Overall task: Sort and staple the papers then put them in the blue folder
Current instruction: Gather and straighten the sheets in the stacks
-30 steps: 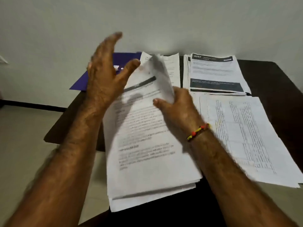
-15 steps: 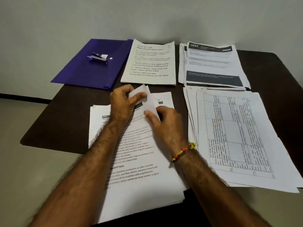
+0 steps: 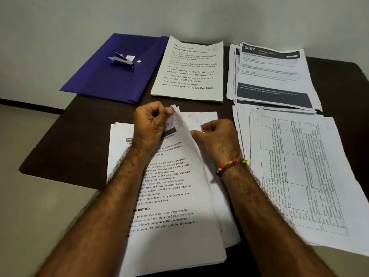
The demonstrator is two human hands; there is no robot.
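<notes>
A thick stack of printed papers (image 3: 169,196) lies on the dark table in front of me, hanging over the near edge. My left hand (image 3: 150,124) pinches the lifted top right corners of several sheets. My right hand (image 3: 216,134) grips the raised right edge of those same sheets just beside it. The blue folder (image 3: 103,80) lies flat at the far left. A small metal stapler (image 3: 121,60) rests on top of it.
Three other paper piles lie on the dark table (image 3: 65,140): a sheet headed "Wipe balcony table clean" (image 3: 189,70) at the back middle, a pile with dark banners (image 3: 273,76) at the back right, and table-printed sheets (image 3: 299,168) at the right, overhanging the edge.
The paper stack, held up in front of me a second ago, now lies on the table. Both hands have moved to its top right corner and lift several sheets.
</notes>
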